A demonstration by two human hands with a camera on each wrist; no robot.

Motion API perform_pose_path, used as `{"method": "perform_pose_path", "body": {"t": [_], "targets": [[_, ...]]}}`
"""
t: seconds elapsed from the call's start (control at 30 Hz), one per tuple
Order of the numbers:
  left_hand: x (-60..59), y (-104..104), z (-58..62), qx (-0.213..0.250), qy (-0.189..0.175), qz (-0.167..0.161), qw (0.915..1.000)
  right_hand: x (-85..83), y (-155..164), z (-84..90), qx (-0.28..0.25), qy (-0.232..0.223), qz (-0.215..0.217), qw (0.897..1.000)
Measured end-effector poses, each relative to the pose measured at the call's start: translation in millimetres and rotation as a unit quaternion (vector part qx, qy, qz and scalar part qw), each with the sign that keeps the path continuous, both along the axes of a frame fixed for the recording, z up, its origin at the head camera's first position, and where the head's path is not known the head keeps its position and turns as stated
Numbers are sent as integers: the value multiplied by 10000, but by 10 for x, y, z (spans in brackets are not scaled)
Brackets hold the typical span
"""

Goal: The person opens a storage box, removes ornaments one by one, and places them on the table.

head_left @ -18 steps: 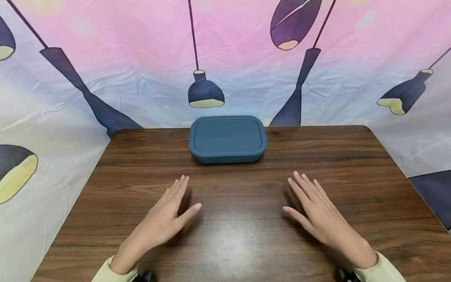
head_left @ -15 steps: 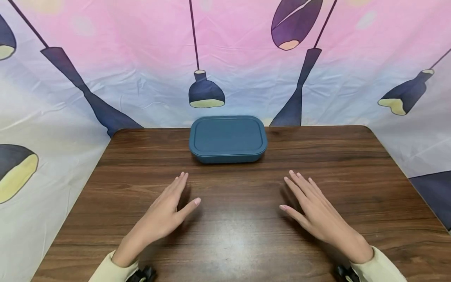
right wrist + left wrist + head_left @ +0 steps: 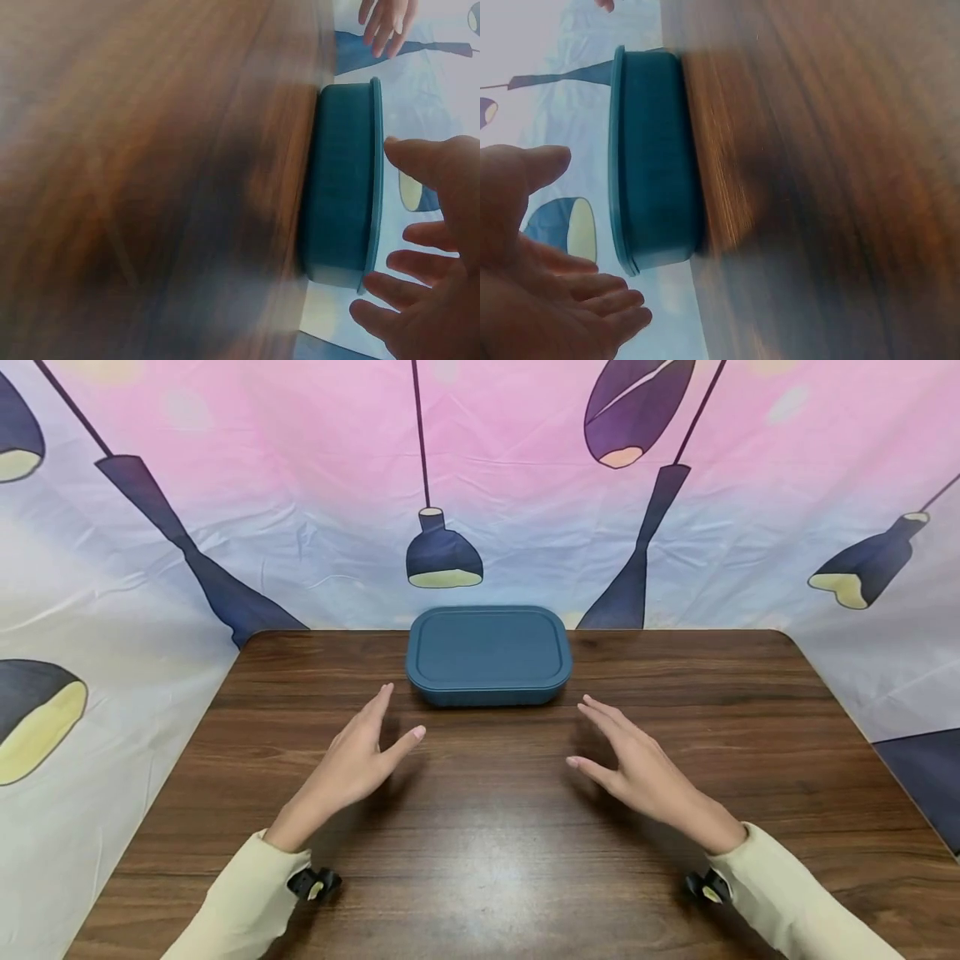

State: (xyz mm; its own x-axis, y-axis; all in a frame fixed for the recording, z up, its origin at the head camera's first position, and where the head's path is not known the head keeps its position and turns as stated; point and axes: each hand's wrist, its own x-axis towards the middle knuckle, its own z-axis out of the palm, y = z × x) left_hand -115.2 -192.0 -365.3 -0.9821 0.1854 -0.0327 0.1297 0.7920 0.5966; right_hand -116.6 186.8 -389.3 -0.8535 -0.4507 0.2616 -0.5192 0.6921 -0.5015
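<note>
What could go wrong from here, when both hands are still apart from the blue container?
The blue container sits near the far edge of the table, so a forward push might send it over. Its lid overhangs the sides slightly; fingers lifting only by that lip might loosen it. The left hand and right hand flank its near side, so uneven contact could turn it.

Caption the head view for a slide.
Empty left hand and right hand hover before a lidded blue container on a wood-grain table.
</note>
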Motion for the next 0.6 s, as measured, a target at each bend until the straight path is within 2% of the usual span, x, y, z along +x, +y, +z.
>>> {"method": "perform_pose_path", "body": {"t": [0.23, 0.6], "targets": [[-238, 22, -18, 194, -202, 189, 9994, -284, -104, 23, -567, -390, -312, 9971], [-542, 10, -122, 559, -122, 480, 9972, -561, -205, 25, -1035, -938, -1030, 9848]]}}
